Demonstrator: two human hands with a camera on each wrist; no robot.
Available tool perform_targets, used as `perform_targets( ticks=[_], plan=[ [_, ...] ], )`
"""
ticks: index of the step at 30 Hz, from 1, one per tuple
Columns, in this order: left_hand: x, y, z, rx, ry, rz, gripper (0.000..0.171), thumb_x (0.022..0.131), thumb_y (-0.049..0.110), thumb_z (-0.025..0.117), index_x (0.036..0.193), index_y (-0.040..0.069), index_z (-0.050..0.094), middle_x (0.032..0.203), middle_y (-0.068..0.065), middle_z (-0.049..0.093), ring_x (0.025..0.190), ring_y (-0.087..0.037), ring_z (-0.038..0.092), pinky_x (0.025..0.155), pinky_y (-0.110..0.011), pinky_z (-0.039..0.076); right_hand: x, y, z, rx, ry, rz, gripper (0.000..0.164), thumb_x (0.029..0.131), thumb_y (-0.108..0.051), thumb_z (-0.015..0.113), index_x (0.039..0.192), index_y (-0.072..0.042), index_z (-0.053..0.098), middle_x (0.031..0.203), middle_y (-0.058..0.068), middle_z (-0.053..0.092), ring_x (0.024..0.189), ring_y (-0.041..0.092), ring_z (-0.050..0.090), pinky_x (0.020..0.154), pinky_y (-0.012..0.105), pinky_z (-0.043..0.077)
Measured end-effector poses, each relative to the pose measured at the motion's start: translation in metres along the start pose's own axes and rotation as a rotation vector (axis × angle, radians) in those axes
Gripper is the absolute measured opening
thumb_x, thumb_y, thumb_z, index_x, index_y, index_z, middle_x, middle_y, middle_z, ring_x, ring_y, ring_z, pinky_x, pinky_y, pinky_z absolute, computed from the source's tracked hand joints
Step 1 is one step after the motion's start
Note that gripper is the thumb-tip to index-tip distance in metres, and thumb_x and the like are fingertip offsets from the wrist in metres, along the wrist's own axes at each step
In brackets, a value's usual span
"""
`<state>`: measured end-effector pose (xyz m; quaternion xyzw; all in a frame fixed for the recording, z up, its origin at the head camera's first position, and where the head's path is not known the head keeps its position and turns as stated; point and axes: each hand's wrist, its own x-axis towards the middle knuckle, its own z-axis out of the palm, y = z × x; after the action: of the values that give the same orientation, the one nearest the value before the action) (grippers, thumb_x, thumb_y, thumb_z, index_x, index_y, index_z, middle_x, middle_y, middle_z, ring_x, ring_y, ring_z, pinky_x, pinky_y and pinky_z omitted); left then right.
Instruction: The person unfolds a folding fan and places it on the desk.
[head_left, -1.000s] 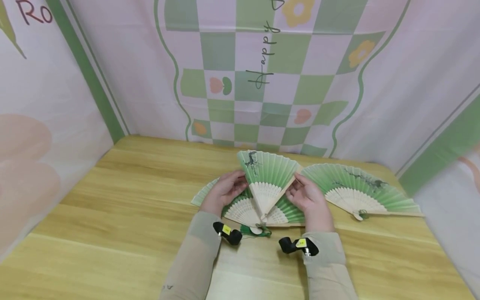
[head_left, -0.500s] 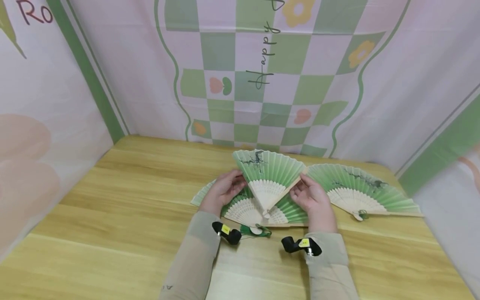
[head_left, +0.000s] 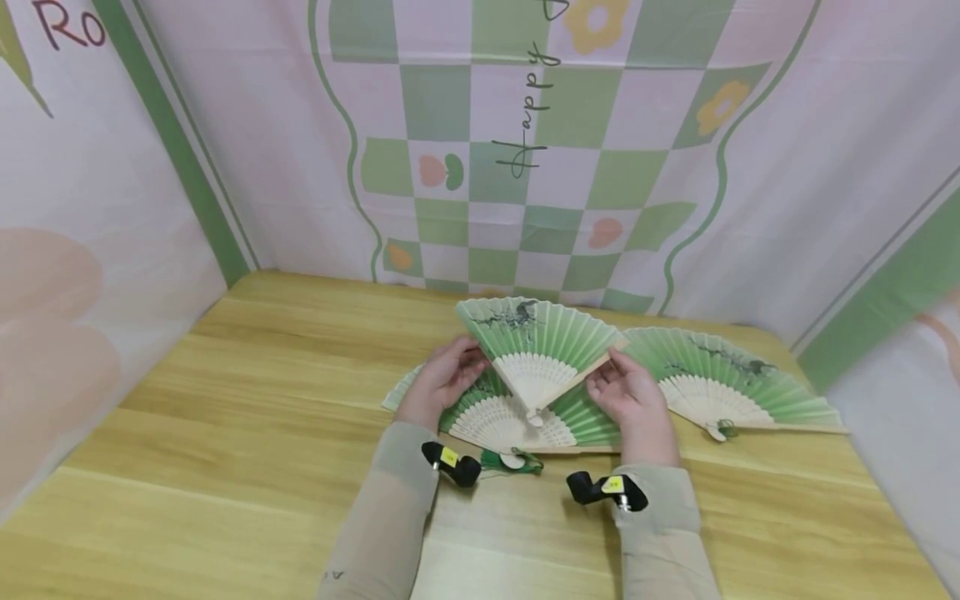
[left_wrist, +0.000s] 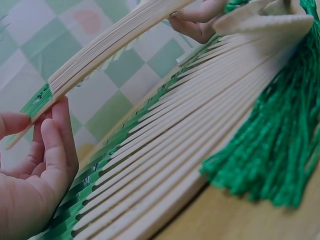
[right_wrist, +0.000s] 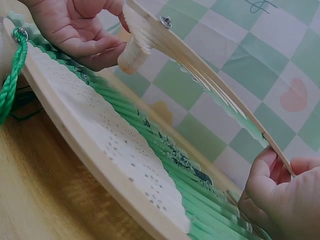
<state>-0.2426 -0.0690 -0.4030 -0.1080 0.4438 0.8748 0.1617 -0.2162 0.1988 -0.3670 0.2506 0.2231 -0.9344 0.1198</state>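
Observation:
Between both hands a green folding fan with pale wooden ribs and a dark branch print is held partly spread, its pivot end pointing toward me. My left hand pinches its left outer edge; thumb and fingers show on that edge in the left wrist view. The right outer stick is pinched by my right hand. Below, a second spread fan lies on the table, partly hidden by the held fan and the hands. Its green tassel hangs from the pivot, large in the left wrist view.
To the right lies a third spread green fan, its pivot toward me. The wooden table reaches back to a checkered cloth backdrop. Cloth walls stand on both sides. Each sleeve carries a small black wrist camera.
The held fan has spread wider, showing more of the branch print. My right hand has moved to the right with its edge, while the left hand has shifted only slightly. The fans on the table stay put.

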Motion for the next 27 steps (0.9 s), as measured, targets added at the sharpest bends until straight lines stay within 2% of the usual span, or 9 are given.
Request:
perform_targets(
  ticks=[5, 11, 18, 21, 27],
  plan=[
    [0.0014, 0.0009, -0.0006, 0.004, 0.012, 0.011, 0.008, 0.096, 0.009, 0.058, 0.096, 0.010, 0.066, 0.089, -0.003, 0.066, 0.075, -0.011, 0.062, 0.068, -0.015, 0.054, 0.0002, -0.0008, -0.0009, 0.016, 0.001, 0.001, 0.007, 0.101, -0.010, 0.054, 0.107, -0.014, 0.054, 0.097, 0.003, 0.060, 0.097, 0.014, 0.056, 0.092, 0.024, 0.044],
    [0.0010, 0.0034, -0.0005, 0.043, 0.049, 0.073, 0.010, 0.095, 0.009, 0.056, 0.097, 0.010, 0.066, 0.087, -0.001, 0.064, 0.074, -0.010, 0.060, 0.067, -0.015, 0.053, 0.0008, -0.0024, -0.0022, 0.050, 0.012, -0.005, 0.007, 0.101, -0.008, 0.054, 0.106, -0.013, 0.053, 0.096, 0.003, 0.059, 0.096, 0.014, 0.055, 0.091, 0.023, 0.045],
    [-0.0035, 0.0042, -0.0034, 0.096, 0.059, 0.151, 0.012, 0.093, 0.012, 0.059, 0.098, 0.007, 0.069, 0.086, 0.000, 0.066, 0.074, -0.009, 0.062, 0.070, -0.016, 0.054, 0.0002, -0.0050, -0.0036, 0.090, 0.024, 0.001, 0.010, 0.101, -0.008, 0.054, 0.108, -0.014, 0.051, 0.098, 0.003, 0.056, 0.101, 0.012, 0.052, 0.097, 0.023, 0.043],
    [-0.0040, 0.0055, -0.0031, 0.116, 0.081, 0.169, 0.016, 0.093, 0.014, 0.060, 0.103, 0.006, 0.069, 0.086, 0.001, 0.069, 0.074, -0.009, 0.064, 0.070, -0.016, 0.054, 0.0002, -0.0065, -0.0048, 0.116, 0.027, 0.003, 0.011, 0.101, -0.008, 0.054, 0.110, -0.014, 0.051, 0.099, 0.004, 0.057, 0.103, 0.012, 0.052, 0.099, 0.023, 0.043],
    [-0.0008, 0.0077, -0.0060, 0.124, 0.128, 0.155, 0.027, 0.095, 0.019, 0.061, 0.118, 0.007, 0.066, 0.095, -0.002, 0.069, 0.078, -0.010, 0.066, 0.068, -0.015, 0.052, -0.0008, -0.0083, -0.0072, 0.186, 0.019, 0.011, 0.013, 0.100, -0.006, 0.053, 0.111, -0.013, 0.049, 0.099, 0.005, 0.057, 0.102, 0.013, 0.054, 0.107, 0.023, 0.042]
  ],
)
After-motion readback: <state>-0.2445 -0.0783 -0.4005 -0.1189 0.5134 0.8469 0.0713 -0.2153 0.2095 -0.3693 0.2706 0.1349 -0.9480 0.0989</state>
